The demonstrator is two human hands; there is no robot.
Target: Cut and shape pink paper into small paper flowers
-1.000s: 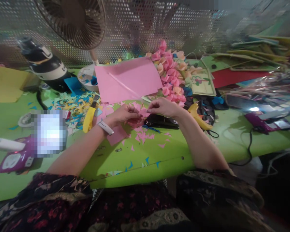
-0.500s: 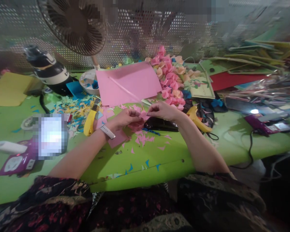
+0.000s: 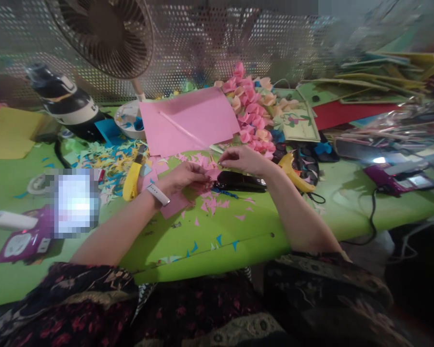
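Observation:
My left hand [image 3: 188, 176], with a white watch band at the wrist, is closed on a small pink paper piece [image 3: 212, 174] above the green table. Just to the right and slightly higher, my right hand [image 3: 240, 160] is apart from that piece, its fingers bent and loosely separated with nothing visible in them. A glossy black stapler-like object [image 3: 241, 181] lies below my right hand. Small pink paper scraps [image 3: 214, 203] are scattered in front of my hands. Behind them rests a large pink sheet [image 3: 191, 115] with a pale stick on it.
Left of my hands are a yellow cutter [image 3: 132, 180], coloured scraps [image 3: 110, 161] and a black bottle [image 3: 70, 103]. A fan [image 3: 106, 31] stands behind. On the right are pink paper flowers [image 3: 251, 113], a yellow glue gun [image 3: 294, 173] and a purple device [image 3: 398, 178].
My right hand has let go of the pink paper piece and moved up slightly from it. My left hand still holds it. The whole view has shifted a little.

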